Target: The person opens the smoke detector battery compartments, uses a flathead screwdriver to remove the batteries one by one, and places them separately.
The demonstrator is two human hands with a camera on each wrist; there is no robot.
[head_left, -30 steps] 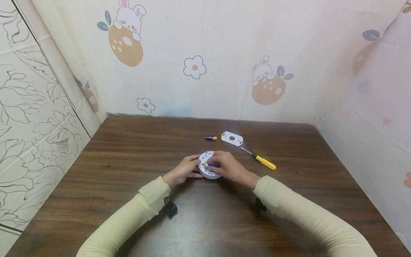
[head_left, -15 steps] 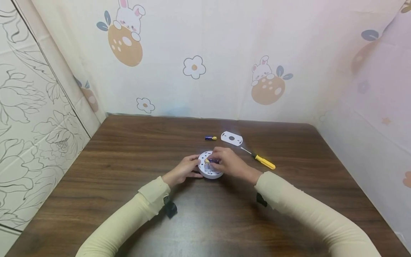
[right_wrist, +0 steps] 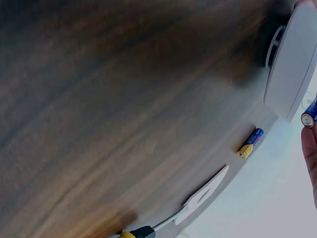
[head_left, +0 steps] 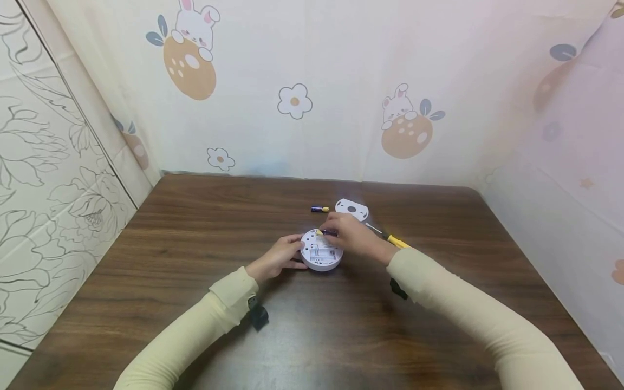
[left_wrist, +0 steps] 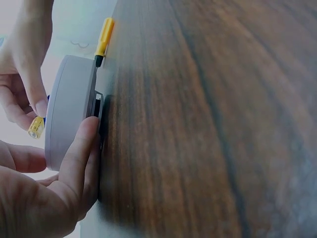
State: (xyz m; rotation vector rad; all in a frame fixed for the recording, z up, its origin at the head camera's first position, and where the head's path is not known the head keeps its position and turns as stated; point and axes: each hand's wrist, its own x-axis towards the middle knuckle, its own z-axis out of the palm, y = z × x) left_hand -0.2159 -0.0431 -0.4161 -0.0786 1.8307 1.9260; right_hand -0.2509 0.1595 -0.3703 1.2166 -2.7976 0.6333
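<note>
A round white device (head_left: 316, 264) with an exposed battery compartment (head_left: 322, 253) rests on the table, tilted slightly if at all. My left hand (head_left: 279, 257) grips its left rim; in the left wrist view the fingers lie on both sides of the grey-white edge (left_wrist: 69, 109). My right hand (head_left: 353, 234) pinches a blue-and-yellow battery (head_left: 319, 232) above the device's far side. That battery's yellow end (left_wrist: 36, 127) sticks out past the fingers in the left wrist view, and its flat end (right_wrist: 308, 120) shows in the right wrist view.
A second blue-and-yellow battery (head_left: 319, 209) lies behind the device. Right of it is a flat white plate (head_left: 352, 209) with a round hole. A yellow-handled screwdriver (head_left: 396, 241) lies near the right forearm, partly hidden by the sleeve. A patterned curtain hangs behind the table.
My right hand has moved away from me with the battery, from over the compartment to the device's far rim, uncovering the compartment. My left hand stays on the rim.
</note>
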